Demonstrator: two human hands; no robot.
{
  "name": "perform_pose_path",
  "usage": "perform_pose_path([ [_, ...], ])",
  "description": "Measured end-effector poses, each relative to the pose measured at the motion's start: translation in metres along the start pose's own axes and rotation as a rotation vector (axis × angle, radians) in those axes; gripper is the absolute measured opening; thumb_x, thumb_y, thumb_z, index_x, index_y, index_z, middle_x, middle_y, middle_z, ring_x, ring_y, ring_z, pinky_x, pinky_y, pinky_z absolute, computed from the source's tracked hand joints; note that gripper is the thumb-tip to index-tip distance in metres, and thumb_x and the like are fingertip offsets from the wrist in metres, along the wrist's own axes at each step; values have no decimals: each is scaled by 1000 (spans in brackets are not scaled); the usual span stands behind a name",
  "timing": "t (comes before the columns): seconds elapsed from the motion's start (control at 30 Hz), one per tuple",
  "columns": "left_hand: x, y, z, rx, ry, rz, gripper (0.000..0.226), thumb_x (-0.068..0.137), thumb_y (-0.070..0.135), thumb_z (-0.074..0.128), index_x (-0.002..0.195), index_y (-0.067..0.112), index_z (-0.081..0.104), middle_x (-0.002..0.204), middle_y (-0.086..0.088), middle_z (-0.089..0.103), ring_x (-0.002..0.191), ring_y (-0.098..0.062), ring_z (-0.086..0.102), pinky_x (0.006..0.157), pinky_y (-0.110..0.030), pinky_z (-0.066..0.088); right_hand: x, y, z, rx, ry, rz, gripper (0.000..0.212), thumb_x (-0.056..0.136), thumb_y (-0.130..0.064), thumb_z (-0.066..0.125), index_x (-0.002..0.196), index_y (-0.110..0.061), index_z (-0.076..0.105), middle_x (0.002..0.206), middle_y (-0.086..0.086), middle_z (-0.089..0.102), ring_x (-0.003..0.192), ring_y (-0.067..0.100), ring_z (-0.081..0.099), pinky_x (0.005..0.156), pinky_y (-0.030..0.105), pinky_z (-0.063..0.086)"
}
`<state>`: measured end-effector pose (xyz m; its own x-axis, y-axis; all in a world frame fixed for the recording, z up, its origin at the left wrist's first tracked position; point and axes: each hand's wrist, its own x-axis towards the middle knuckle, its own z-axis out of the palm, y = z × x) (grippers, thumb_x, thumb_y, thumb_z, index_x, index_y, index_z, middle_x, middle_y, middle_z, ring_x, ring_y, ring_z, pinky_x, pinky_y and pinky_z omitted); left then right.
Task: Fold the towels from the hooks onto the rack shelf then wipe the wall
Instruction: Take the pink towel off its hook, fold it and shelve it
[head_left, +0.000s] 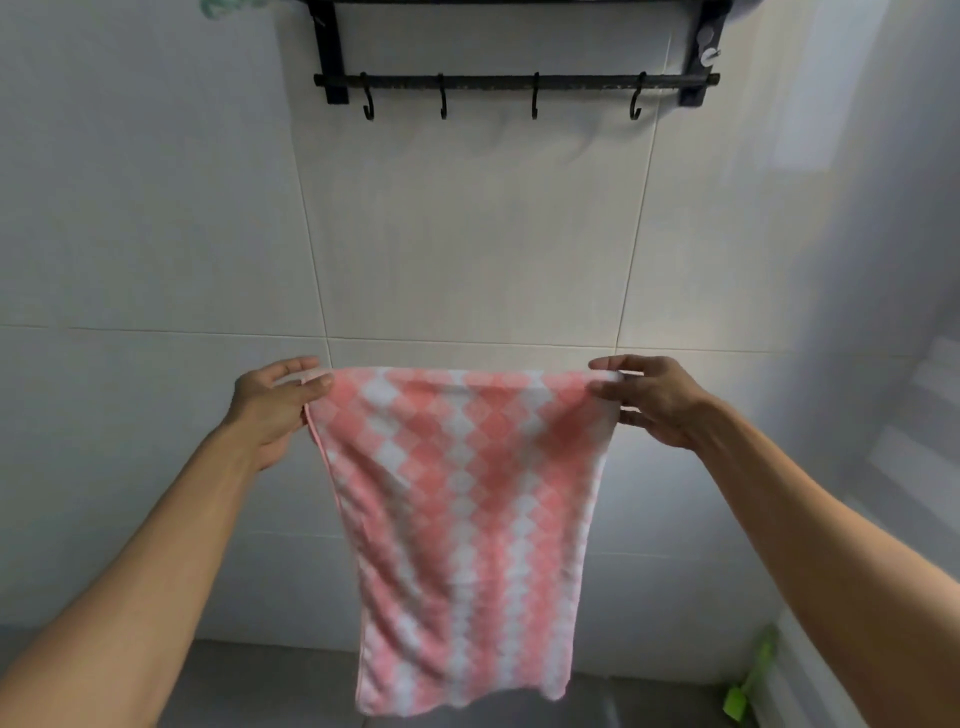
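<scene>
Rack (511, 80) shelf cut off by top edge; towel (462, 519) blurred.

The light is soft and even, brightest on the middle of the tiled wall (467, 234), and dimmer at the left and right sides. The pink towel (462, 519) is blurred, mostly in its lower part. The black rack (514, 80) looks sharper. The wide lens bends tile lines near the edges.

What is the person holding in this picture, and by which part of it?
The pink-and-white checked towel: the left hand and right hand each pinch one top corner, and it hangs down between them.
</scene>
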<state>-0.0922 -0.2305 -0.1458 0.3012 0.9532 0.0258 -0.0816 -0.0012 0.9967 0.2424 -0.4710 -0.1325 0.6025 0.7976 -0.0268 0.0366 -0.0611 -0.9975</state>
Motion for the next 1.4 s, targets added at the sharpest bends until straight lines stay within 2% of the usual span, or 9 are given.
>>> perform_pose_path([
  [0.13, -5, -2, 5, 83, 64, -27, 25, 82, -4, 76, 100, 10, 67, 84, -15, 69, 49, -9, 67, 57, -25, 61, 6, -3, 0, -140, 90, -58, 23, 80, 2, 79, 100, -6, 71, 95, 16, 67, 78, 22, 67, 73, 30, 59],
  [0.27, -4, 3, 12, 25, 123, -39, 21, 80, -2, 79, 87, 10, 64, 83, -13, 67, 52, -12, 67, 72, -33, 60, 7, -10, -4, -135, 121, -62, 23, 79, -6, 83, 99, -10, 73, 95, 11, 72, 87, 22, 68, 89, 41, 54],
  [0.63, 3, 27, 21, -11, 96, -11, 20, 83, -2, 76, 86, 17, 69, 85, -10, 69, 73, -20, 65, 94, -43, 56, 6, -31, -5, -79, 146, -105, 21, 82, -6, 80, 102, -12, 74, 98, 8, 71, 86, 20, 67, 91, 41, 53],
  [0.83, 10, 29, 24, 37, 100, 90, 18, 84, 6, 77, 89, 21, 69, 93, -10, 70, 74, -20, 65, 78, -37, 55, 11, -29, 8, -8, 212, -183, 16, 87, -6, 76, 103, -11, 74, 84, 4, 69, 71, 13, 65, 68, 30, 56],
  [0.93, 9, 12, 16, 121, 109, -95, 17, 85, 0, 75, 91, 14, 67, 93, -13, 69, 71, -19, 63, 76, -35, 54, 6, -13, 6, -165, 148, 58, 10, 86, -7, 76, 94, -14, 75, 82, 0, 68, 78, 16, 62, 76, 34, 50],
  [1.07, 17, 26, 8, 65, 140, -80, 22, 86, 1, 74, 79, 19, 64, 76, -3, 66, 68, -15, 61, 69, -29, 50, 9, -31, -4, -44, 188, -10, 12, 87, -8, 75, 98, -13, 74, 82, -1, 68, 78, 17, 63, 83, 37, 48],
  [1.2, 15, 40, 8, 149, 3, -69, 20, 81, 0, 77, 89, 16, 68, 63, 3, 72, 58, -10, 68, 72, -27, 53, 8, -44, -7, -111, 98, 11, 27, 81, 0, 78, 106, -12, 75, 92, 1, 71, 86, 17, 66, 83, 36, 49],
  [1.33, 12, 35, 9, 242, -13, -10, 49, 64, -13, 84, 107, 7, 70, 98, -16, 70, 77, -20, 68, 59, -22, 61, 10, -44, -10, -234, 93, -1, 43, 73, 12, 79, 108, -12, 75, 110, 9, 69, 105, 22, 63, 84, 37, 52],
  [1.4, 12, 30, 11, 274, 11, 18, 53, 60, -15, 85, 107, 3, 70, 102, -19, 69, 80, -24, 68, 64, -26, 62, 11, -42, -11, -267, 118, -16, 42, 74, 10, 80, 109, -11, 74, 110, 10, 67, 105, 24, 62, 77, 34, 52],
])
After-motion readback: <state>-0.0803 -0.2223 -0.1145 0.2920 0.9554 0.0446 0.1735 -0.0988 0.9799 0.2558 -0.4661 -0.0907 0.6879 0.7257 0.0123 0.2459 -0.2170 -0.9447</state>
